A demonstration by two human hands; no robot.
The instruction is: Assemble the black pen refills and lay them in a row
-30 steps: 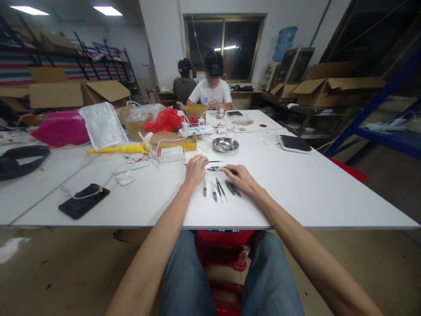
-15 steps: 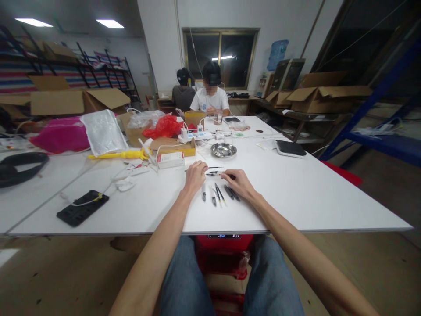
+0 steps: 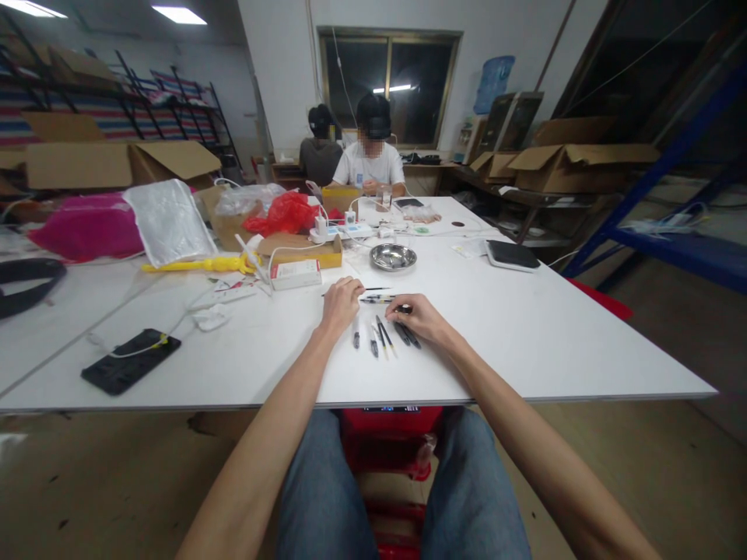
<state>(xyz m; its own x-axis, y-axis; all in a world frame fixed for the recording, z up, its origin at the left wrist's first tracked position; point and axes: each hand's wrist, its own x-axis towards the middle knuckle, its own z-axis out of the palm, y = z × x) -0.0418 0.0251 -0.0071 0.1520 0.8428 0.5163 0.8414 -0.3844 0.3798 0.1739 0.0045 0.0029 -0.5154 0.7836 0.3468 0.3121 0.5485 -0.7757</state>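
Pen parts [image 3: 382, 334] are lying on the table [image 3: 525, 334], apparently laid out but largely unjoined, as the left hand [image 3: 340, 302], fingers bunched, and right hand [image 3: 422, 316], fingers curled, are resting close by, any grip impossible to tell.

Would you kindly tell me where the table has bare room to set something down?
The widest bare patch of the white table lies right of the right hand, nearer than the black-topped device. Another lies between the left arm and the flat black object. It is crowded among the pen parts and around the red bag and white box.
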